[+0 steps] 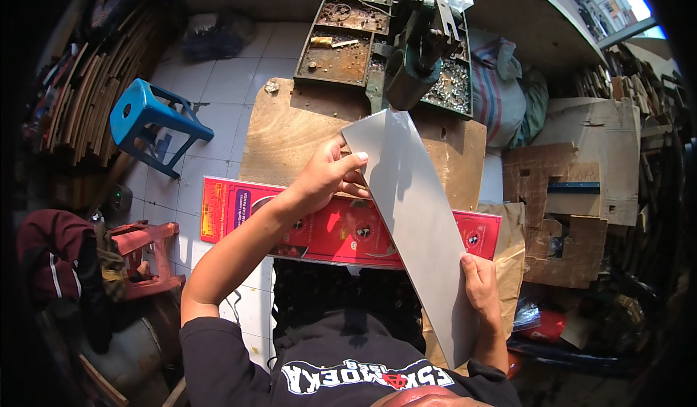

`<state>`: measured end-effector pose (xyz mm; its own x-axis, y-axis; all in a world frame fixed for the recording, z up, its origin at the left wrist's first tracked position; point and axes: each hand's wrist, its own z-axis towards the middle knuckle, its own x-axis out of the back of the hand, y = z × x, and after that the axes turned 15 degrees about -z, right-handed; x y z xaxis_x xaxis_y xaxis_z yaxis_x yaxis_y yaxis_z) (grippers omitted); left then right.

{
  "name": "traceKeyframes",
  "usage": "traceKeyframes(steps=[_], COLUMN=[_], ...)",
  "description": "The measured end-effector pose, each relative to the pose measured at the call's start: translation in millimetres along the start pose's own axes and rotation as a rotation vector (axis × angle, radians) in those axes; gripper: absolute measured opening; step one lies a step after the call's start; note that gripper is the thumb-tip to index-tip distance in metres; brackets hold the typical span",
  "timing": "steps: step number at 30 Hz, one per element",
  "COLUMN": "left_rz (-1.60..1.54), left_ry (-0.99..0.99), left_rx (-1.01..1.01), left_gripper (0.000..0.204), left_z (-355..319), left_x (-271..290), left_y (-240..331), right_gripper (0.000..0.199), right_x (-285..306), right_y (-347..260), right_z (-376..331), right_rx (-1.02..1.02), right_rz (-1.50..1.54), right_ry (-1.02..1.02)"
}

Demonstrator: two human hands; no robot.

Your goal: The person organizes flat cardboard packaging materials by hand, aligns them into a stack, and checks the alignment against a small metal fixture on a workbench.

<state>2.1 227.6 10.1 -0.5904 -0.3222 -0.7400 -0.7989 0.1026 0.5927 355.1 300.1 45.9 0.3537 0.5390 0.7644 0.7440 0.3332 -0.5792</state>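
Observation:
A long, flat grey-white panel (417,211) slants from the press (414,76) down toward my body. Its far end lies at the foot of the press head. My left hand (330,171) pinches the left edge near that end, thumb on top and fingers beneath. Lower down, my right hand (481,287) grips the right edge, its thumb on the upper face; the fingers underneath are hidden. Beneath the panel, a red printed strip (327,233) lies crosswise along the near side of the wooden worktop (290,138). The panel covers part of the strip.
Metal trays (334,62) with small loose parts flank the press. A blue stool (141,113) and a red stool (149,254) stand on the left. Striped sacks (497,87) sit behind the worktop at right, near cut brown boards (537,182). Stacked sheets (94,95) line the left wall.

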Motion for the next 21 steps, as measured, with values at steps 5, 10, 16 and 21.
traceKeyframes(steps=[5,10,16,21], left_rz=[-0.023,-0.056,-0.056,-0.030], left_ry=[0.012,0.037,0.001,-0.019], left_rx=[-0.010,0.003,0.013,0.014], left_gripper=[0.047,0.050,0.052,0.053], left_z=[3.1,1.9,2.8,3.8], left_x=[1.5,-3.3,1.5,2.5], left_y=[-1.2,2.9,1.5,2.5], right_gripper=[0.042,0.042,0.044,0.044], right_x=[2.6,4.4,4.2,3.4], right_y=[-5.6,-6.8,-10.0,-13.0], right_z=[6.0,8.4,9.2,9.6], right_rx=[-0.036,-0.061,-0.038,-0.019], right_rz=[-0.024,-0.044,-0.073,-0.094], right_ry=[-0.031,-0.066,-0.058,-0.044])
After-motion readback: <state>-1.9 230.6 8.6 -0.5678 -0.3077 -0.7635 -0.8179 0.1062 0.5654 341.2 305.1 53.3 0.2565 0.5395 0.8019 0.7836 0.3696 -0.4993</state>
